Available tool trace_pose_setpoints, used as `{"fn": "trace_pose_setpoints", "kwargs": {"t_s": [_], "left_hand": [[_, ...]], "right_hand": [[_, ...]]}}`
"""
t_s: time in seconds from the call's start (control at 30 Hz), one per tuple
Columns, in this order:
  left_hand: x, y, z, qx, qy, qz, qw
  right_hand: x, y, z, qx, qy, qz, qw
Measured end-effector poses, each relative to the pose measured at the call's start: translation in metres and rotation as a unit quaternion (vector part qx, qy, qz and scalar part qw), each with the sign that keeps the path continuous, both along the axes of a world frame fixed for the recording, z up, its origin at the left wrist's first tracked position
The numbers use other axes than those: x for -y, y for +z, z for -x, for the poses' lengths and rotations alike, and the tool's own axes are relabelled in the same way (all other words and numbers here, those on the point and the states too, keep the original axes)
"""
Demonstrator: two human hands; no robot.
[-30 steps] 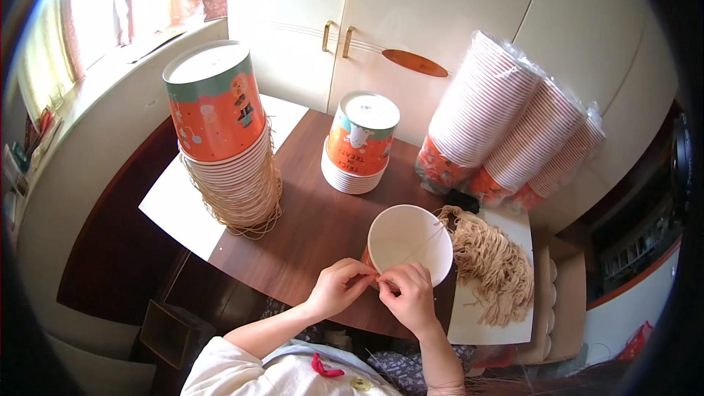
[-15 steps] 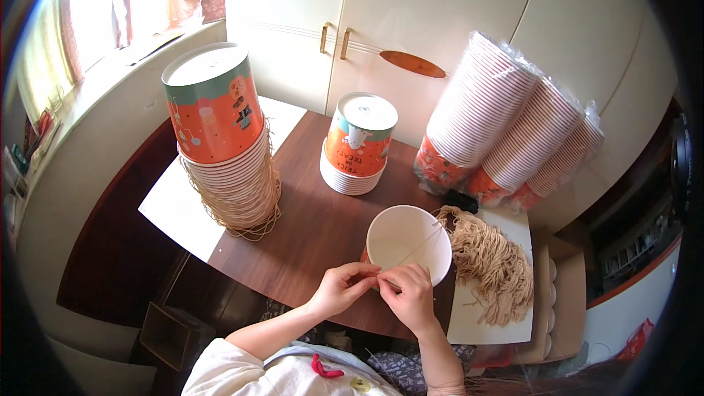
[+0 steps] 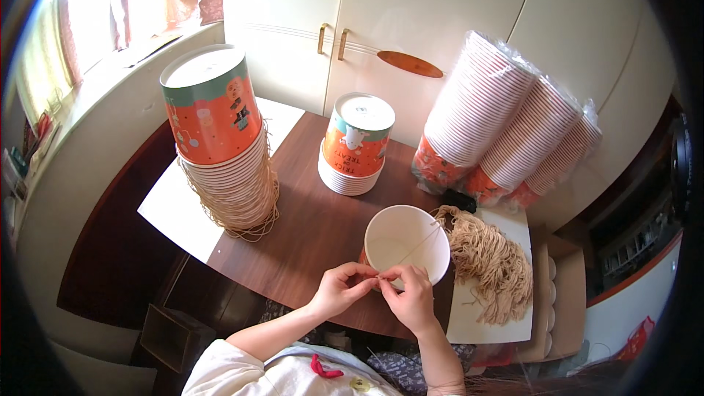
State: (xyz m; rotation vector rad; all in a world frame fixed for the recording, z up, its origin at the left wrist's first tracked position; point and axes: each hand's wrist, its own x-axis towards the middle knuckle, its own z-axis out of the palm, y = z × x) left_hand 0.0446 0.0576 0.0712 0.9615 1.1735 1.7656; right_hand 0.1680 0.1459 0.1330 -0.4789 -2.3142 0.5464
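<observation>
A white-lined paper bucket (image 3: 392,231) stands mouth up at the front of the table. A thin tan string (image 3: 421,244) runs from the far right part of its rim across the opening to my fingers. At the near rim, my left hand (image 3: 345,286) pinches the string's end between thumb and fingertips. My right hand (image 3: 409,297) meets it there, thumb and forefinger pinched on the same string. The fingertips of both hands almost touch, and the exact shape of the string between them is too small to make out.
A tan string bundle (image 3: 491,268) lies right of the bucket. Upside-down orange bucket stacks stand at left (image 3: 213,128), strung with cords, and mid-table (image 3: 356,150). Plastic-wrapped bucket stacks (image 3: 480,103) lean at the back right. A cardboard box (image 3: 568,293) sits beside the table's right edge.
My right fingers have uncurled slightly and moved closer to the left fingertips at the string's end. The bucket and the stacks stay in place; the whole view has shifted a little.
</observation>
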Motion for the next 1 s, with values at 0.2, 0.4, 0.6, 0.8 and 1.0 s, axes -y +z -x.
{"fn": "trace_pose_setpoints", "kwargs": {"t_s": [0.2, 0.4, 0.6, 0.8, 1.0], "left_hand": [[-0.0032, -0.0013, -0.0003, -0.103, 0.046, -0.02, 0.993], [-0.0038, -0.0015, -0.0035, -0.096, 0.019, -0.031, 0.995], [-0.0039, -0.0006, -0.0021, 0.008, -0.069, -0.032, 0.997], [-0.0025, -0.0015, 0.0041, 0.126, -0.128, 0.023, 0.983], [-0.0056, -0.0045, 0.0012, 0.044, -0.085, -0.022, 0.995]], "right_hand": [[0.0008, -0.0023, 0.0003, -0.003, 0.002, -0.005, 1.0], [-0.0008, -0.0062, 0.0033, -0.019, -0.007, -0.025, 0.999], [-0.0013, -0.0069, 0.0031, -0.007, -0.01, -0.021, 1.0], [-0.0015, -0.0014, 0.003, 0.006, 0.009, 0.018, 1.0], [-0.0023, -0.0006, 0.0033, 0.003, 0.015, 0.013, 1.0]]}}
